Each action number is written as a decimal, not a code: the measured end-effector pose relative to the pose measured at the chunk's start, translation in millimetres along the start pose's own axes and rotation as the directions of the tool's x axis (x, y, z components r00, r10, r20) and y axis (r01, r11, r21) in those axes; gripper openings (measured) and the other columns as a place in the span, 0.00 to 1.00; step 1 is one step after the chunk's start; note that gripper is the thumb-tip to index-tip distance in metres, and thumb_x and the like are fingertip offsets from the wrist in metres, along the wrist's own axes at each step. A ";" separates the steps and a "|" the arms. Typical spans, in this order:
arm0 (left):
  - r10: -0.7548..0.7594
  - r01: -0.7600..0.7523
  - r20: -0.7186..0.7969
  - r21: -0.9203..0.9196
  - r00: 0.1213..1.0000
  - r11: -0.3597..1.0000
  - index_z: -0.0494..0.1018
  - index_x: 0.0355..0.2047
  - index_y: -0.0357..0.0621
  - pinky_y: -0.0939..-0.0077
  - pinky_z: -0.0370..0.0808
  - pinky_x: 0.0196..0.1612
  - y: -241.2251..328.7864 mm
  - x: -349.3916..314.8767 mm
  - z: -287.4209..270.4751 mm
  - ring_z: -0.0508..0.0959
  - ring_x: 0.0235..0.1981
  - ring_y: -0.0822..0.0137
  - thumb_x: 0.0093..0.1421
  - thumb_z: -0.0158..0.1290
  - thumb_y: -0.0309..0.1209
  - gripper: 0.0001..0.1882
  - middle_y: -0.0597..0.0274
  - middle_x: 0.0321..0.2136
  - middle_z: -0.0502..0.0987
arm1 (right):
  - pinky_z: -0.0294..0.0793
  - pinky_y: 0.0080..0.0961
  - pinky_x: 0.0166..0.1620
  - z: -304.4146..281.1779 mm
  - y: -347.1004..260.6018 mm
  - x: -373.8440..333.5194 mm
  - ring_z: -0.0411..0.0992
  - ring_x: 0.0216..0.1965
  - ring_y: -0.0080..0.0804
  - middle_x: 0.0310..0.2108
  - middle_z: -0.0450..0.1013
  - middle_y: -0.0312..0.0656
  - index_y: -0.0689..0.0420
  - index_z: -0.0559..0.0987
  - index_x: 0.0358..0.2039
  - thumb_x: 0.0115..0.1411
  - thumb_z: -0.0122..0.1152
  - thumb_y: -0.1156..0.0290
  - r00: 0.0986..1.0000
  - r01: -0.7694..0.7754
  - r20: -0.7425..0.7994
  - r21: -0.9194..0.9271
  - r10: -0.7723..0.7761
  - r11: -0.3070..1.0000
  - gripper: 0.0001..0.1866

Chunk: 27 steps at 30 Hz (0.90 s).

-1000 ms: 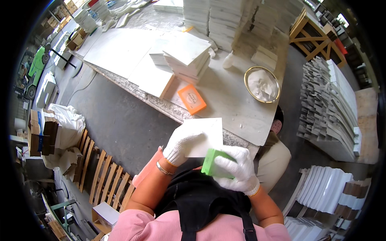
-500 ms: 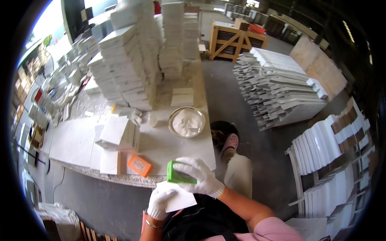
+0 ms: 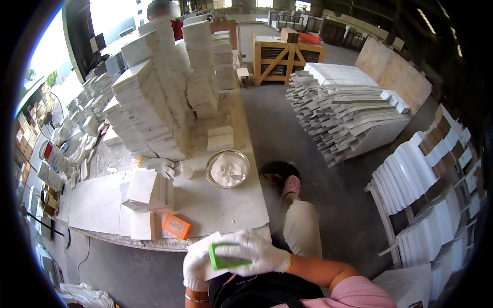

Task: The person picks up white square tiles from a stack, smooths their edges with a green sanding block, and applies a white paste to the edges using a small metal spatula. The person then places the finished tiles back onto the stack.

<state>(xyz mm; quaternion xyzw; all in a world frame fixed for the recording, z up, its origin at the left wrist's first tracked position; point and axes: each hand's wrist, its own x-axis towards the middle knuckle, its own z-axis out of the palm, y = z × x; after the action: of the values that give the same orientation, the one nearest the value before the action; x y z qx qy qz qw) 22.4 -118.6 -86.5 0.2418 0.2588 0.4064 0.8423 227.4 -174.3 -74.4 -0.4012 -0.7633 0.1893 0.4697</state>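
Both of my hands wear white knitted gloves. My left hand (image 3: 194,271) grips a white stone tile (image 3: 203,245) by its side, just off the table's front edge. My right hand (image 3: 250,250) is closed around a green sanding block (image 3: 214,258) that lies against the tile; the fingers hide part of it. An orange block (image 3: 177,226) of similar shape rests on the table, beside a small group of white tiles (image 3: 141,187). Farther back stands a metal bowl (image 3: 209,177) of white powder or paste with a small tool in it.
Tall stacks of white tiles (image 3: 149,102) fill the table's far side. A crumpled white glove (image 3: 164,165) and a small clear cup (image 3: 186,171) lie near the bowl. At right are a pallet of stone strips (image 3: 339,110) and a rack of slabs (image 3: 405,179). A wooden crate (image 3: 287,61) stands behind.
My right hand has brought the green sanding block down onto the tile, turning it more edge-on. The tile has tilted and moved slightly left, and my view has shifted.
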 end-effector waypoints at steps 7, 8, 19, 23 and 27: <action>-0.110 0.130 -0.132 0.155 0.985 0.979 0.74 0.49 0.30 0.69 0.80 0.44 -21.8 -4.8 -7.3 0.82 0.40 0.62 0.58 0.57 0.26 0.19 0.54 0.42 0.80 | 0.67 0.39 0.58 -10.4 35.2 18.7 0.69 0.54 0.46 0.58 0.69 0.46 0.52 0.74 0.60 0.54 0.69 0.63 0.984 -0.116 -0.147 -0.124 0.097 0.986 0.32; -0.071 0.081 -0.077 0.129 0.994 0.988 0.74 0.49 0.30 0.69 0.80 0.44 -21.5 -0.8 -19.7 0.82 0.40 0.62 0.58 0.57 0.26 0.19 0.53 0.42 0.80 | 0.67 0.39 0.58 -9.1 31.4 17.5 0.69 0.54 0.46 0.59 0.69 0.47 0.53 0.74 0.60 0.54 0.69 0.63 0.988 -0.061 -0.147 -0.118 0.043 0.991 0.32; -0.071 0.087 -0.126 0.131 0.990 0.988 0.72 0.53 0.26 0.66 0.80 0.47 -14.0 0.4 -22.3 0.82 0.42 0.59 0.57 0.57 0.25 0.23 0.49 0.45 0.80 | 0.70 0.41 0.56 -5.8 27.1 18.9 0.71 0.52 0.47 0.56 0.71 0.46 0.54 0.77 0.56 0.52 0.72 0.65 0.990 -0.045 -0.136 -0.091 0.032 0.995 0.30; -0.040 0.045 -0.065 0.088 0.997 0.995 0.70 0.54 0.24 0.65 0.80 0.48 12.8 5.4 -14.6 0.82 0.44 0.58 0.58 0.56 0.26 0.25 0.47 0.46 0.79 | 0.68 0.39 0.58 1.5 -12.6 -5.3 0.70 0.54 0.44 0.57 0.70 0.43 0.50 0.77 0.59 0.52 0.71 0.61 0.988 0.024 0.156 -0.064 -0.014 0.998 0.32; -0.127 0.173 -0.205 0.225 0.971 0.959 0.73 0.50 0.30 0.71 0.79 0.45 -12.3 -1.7 -12.5 0.81 0.38 0.63 0.58 0.56 0.27 0.20 0.56 0.40 0.80 | 0.68 0.39 0.56 -7.5 32.7 18.6 0.71 0.53 0.43 0.56 0.71 0.46 0.53 0.77 0.58 0.52 0.70 0.61 0.996 -0.067 -0.066 -0.161 0.057 0.985 0.31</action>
<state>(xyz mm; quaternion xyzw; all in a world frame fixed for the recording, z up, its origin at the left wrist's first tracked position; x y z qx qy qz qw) 20.4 -124.4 -103.1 0.2824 0.4023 0.3278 0.8068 243.7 -140.4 -82.1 -0.4675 -0.7487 0.1286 0.4521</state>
